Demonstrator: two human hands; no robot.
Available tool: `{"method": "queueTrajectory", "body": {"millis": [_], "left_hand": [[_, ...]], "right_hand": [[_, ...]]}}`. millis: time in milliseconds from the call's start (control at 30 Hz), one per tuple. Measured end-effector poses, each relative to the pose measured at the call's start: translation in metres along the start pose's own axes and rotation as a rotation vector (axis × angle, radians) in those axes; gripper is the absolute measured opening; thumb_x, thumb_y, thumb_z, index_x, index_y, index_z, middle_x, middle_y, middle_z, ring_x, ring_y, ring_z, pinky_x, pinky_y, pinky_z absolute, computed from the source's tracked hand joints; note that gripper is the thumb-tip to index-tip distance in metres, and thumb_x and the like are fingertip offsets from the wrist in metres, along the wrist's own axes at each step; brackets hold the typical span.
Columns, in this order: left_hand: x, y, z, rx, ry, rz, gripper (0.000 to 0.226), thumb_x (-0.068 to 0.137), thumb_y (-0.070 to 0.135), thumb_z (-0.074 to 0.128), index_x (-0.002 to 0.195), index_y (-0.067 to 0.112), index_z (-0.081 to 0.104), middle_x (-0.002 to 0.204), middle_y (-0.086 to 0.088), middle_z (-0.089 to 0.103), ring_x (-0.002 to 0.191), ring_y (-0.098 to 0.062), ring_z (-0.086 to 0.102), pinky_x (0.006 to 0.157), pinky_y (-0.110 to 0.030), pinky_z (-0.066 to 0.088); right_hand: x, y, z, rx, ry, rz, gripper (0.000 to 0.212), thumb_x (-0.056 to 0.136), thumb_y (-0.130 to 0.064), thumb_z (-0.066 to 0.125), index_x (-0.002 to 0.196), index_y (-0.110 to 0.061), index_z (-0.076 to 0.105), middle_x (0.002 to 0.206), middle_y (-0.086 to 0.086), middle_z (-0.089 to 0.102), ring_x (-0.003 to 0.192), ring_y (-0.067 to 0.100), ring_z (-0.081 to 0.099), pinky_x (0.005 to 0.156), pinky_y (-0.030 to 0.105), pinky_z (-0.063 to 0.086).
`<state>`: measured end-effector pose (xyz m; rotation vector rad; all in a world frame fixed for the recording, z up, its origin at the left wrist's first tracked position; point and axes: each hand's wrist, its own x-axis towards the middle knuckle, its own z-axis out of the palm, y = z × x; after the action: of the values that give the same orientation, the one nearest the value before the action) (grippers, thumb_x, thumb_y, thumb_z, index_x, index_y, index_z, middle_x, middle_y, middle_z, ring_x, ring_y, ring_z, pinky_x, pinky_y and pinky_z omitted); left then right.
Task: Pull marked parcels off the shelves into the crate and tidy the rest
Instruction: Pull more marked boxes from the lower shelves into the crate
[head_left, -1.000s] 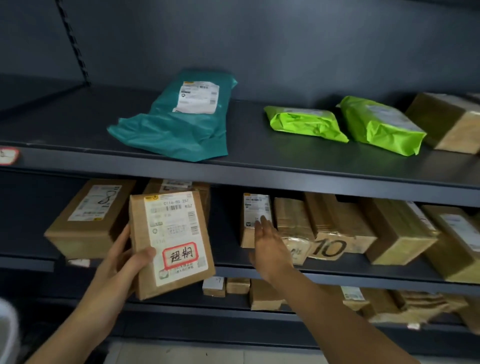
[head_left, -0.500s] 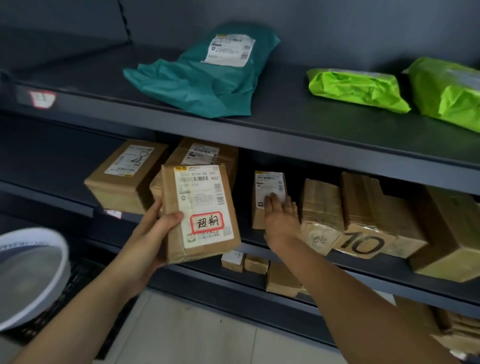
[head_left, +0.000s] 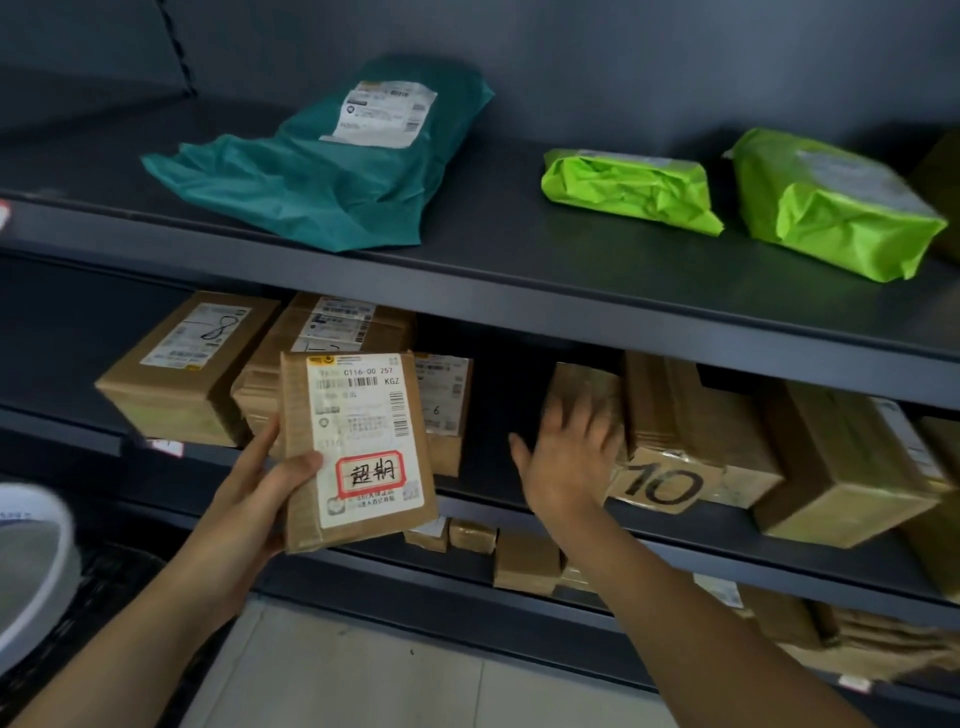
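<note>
Left hand: clenched on the marked parcel, thumb across its label, held upright in front of the middle shelf.
Marked parcel: brown, red-ringed handwriting low on white label.
Right hand: released, fingers spread and blurred, at the middle shelf's front edge, against a taped brown parcel.
Beside it: box marked "10".
Top shelf: teal mailer, two lime-green packets.
Lower left corner: white round rim.
</note>
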<state>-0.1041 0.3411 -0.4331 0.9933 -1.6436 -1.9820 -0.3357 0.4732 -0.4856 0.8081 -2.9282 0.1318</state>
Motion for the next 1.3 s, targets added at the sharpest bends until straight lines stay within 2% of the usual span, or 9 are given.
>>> {"method": "queueTrajectory", "body": {"millis": [67, 167, 300, 433, 633, 800, 1000, 1167, 1300], "left_hand": [[0.0, -0.001, 0.008, 0.003, -0.006, -0.002, 0.071, 0.074, 0.044, 0.068, 0.137, 0.049, 0.036, 0.113, 0.003, 0.069, 0.104, -0.022, 0.066, 0.095, -0.053, 0.045], [-0.003, -0.001, 0.017, 0.014, 0.004, -0.009, 0.071, 0.071, 0.042, 0.061, 0.138, 0.049, 0.036, 0.111, 0.004, 0.07, 0.101, -0.02, 0.067, 0.092, -0.051, 0.047], [-0.007, 0.003, 0.016, 0.004, 0.032, -0.008, 0.076, 0.071, 0.041, 0.071, 0.138, 0.048, 0.035, 0.109, 0.005, 0.071, 0.099, -0.02, 0.068, 0.091, -0.05, 0.048], [-0.013, 0.011, 0.009, -0.018, 0.066, 0.016, 0.066, 0.071, 0.04, 0.066, 0.133, 0.048, 0.043, 0.11, 0.004, 0.07, 0.098, -0.021, 0.068, 0.083, -0.047, 0.051], [-0.018, 0.021, -0.004, -0.015, 0.075, 0.037, 0.076, 0.063, 0.043, 0.067, 0.134, 0.048, 0.041, 0.11, 0.002, 0.07, 0.096, -0.023, 0.069, 0.081, -0.048, 0.052], [-0.019, 0.024, 0.0, -0.029, 0.079, 0.055, 0.072, 0.07, 0.04, 0.07, 0.136, 0.047, 0.04, 0.11, 0.003, 0.07, 0.099, -0.024, 0.068, 0.081, -0.047, 0.051], [-0.018, 0.025, 0.009, -0.011, 0.032, 0.039, 0.072, 0.071, 0.045, 0.069, 0.136, 0.048, 0.038, 0.115, 0.003, 0.068, 0.102, -0.022, 0.067, 0.088, -0.048, 0.05], [-0.019, 0.033, 0.025, 0.04, -0.041, 0.037, 0.071, 0.071, 0.042, 0.065, 0.136, 0.05, 0.037, 0.114, 0.005, 0.069, 0.106, -0.021, 0.065, 0.092, -0.05, 0.048], [-0.025, 0.044, 0.035, 0.141, -0.167, 0.042, 0.083, 0.064, 0.045, 0.078, 0.131, 0.061, 0.032, 0.123, 0.008, 0.062, 0.112, -0.019, 0.059, 0.098, -0.047, 0.043]], "right_hand": [[-0.001, 0.017, 0.006, -0.065, -0.105, 0.043, 0.076, 0.091, -0.061, 0.035, 0.149, -0.016, 0.017, 0.155, 0.018, 0.014, 0.141, 0.041, 0.011, 0.114, 0.055, 0.012], [-0.01, 0.023, 0.009, -0.058, -0.107, -0.04, 0.071, 0.092, -0.061, 0.033, 0.15, -0.025, 0.014, 0.156, 0.01, 0.012, 0.142, 0.04, 0.007, 0.114, 0.057, 0.009], [-0.012, 0.005, 0.005, 0.006, -0.095, -0.132, 0.063, 0.09, -0.054, 0.046, 0.145, -0.031, 0.026, 0.155, 0.004, 0.01, 0.142, 0.038, 0.0, 0.108, 0.064, 0.012], [-0.019, -0.025, 0.009, -0.14, -0.096, -0.332, 0.047, 0.095, -0.036, 0.046, 0.139, -0.019, 0.044, 0.153, 0.007, 0.009, 0.138, 0.04, 0.004, 0.11, 0.051, 0.018], [-0.033, -0.036, 0.017, -0.022, -0.138, -0.404, 0.067, 0.091, -0.024, 0.052, 0.149, -0.013, 0.02, 0.152, 0.015, 0.016, 0.137, 0.032, 0.022, 0.113, 0.042, 0.021], [-0.027, -0.019, 0.004, 0.099, -0.003, -0.294, 0.072, 0.064, -0.043, 0.081, 0.124, -0.009, 0.059, 0.127, 0.014, 0.056, 0.115, 0.032, 0.056, 0.09, 0.047, 0.05], [-0.022, 0.013, 0.005, 0.075, -0.315, -0.297, 0.069, 0.095, -0.043, 0.045, 0.151, -0.021, 0.01, 0.158, 0.0, 0.003, 0.145, 0.026, 0.002, 0.114, 0.051, 0.02], [-0.033, 0.028, -0.018, 0.314, -0.242, -0.304, 0.058, 0.098, -0.033, 0.045, 0.149, -0.019, 0.021, 0.156, 0.003, 0.019, 0.142, 0.023, 0.019, 0.116, 0.038, 0.021], [-0.055, 0.036, -0.057, 0.787, -0.245, -0.109, 0.055, 0.097, -0.035, 0.048, 0.146, -0.02, 0.03, 0.145, 0.003, 0.039, 0.128, 0.018, 0.042, 0.106, 0.03, 0.037]]}}
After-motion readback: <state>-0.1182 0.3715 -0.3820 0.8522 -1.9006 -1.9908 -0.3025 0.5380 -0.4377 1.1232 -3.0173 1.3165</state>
